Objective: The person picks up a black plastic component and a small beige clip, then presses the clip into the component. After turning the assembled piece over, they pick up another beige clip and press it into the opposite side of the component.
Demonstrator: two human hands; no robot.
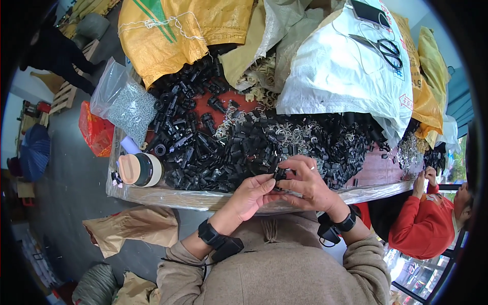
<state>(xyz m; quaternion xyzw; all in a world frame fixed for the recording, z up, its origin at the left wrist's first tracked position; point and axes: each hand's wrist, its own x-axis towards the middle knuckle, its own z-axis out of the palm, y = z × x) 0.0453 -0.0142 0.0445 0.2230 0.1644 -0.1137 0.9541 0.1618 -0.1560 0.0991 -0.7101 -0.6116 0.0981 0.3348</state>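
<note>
Close together at the table's near edge, my two hands work on a small black plastic part (279, 174). My left hand (251, 194) pinches it between thumb and fingers. From the right, the thumb and fingers of my right hand (308, 185) close on the same part, and a ring shows on one finger. The fingers cover most of the part, so its exact kind is hidden. Just beyond my hands lies a heap of small black plastic pieces (244, 162). Pale metal clips (292, 133) are scattered over the heap.
A lidded cup (147, 170) stands at the table's left end, near a clear bag of small grey pieces (133, 109). Yellow sacks (178, 35) and a white sack (340, 76) lie at the back, with scissors (389, 52) on the white one. A person in red (424, 223) works at right.
</note>
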